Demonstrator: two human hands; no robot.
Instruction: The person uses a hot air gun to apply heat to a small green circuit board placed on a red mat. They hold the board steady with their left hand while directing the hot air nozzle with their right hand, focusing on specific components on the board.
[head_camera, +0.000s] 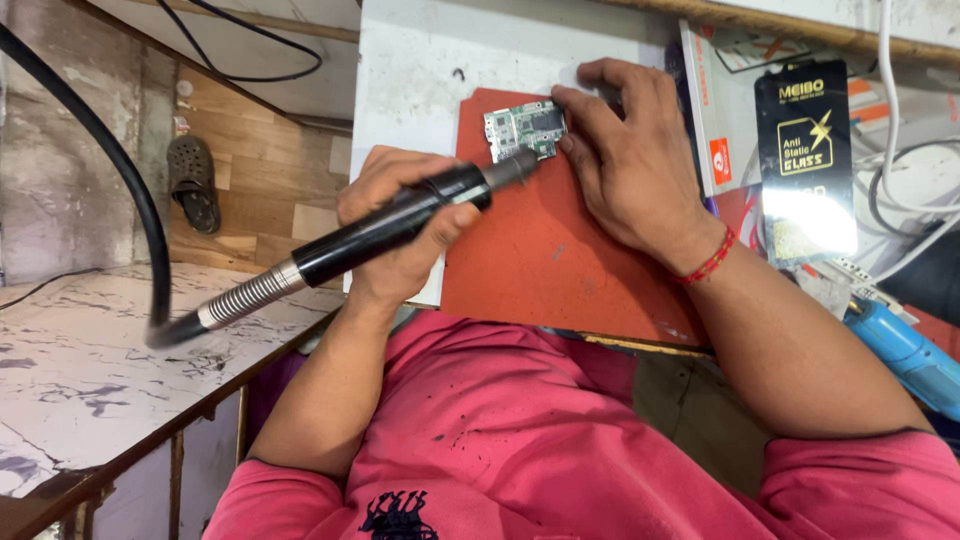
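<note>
My left hand (395, 190) is closed around a black hot-air wand (345, 245) with a metal spring collar and a thick black hose running off to the left. The wand's nozzle (515, 167) points at the lower edge of a small green circuit board (520, 128). The board lies on an orange-red work mat (540, 255) on a white table (420, 70). My right hand (630, 170), with a red thread band at the wrist, presses its fingertips on the board's right side and top corner, holding it flat.
A black flat package (805, 150) and a white box (715, 120) lie right of the mat, with white cables (890, 120) beyond. A blue tool handle (905, 355) sits at the right edge. A marble-patterned counter (80, 370) is on the left, a sandal (192, 180) on the floor.
</note>
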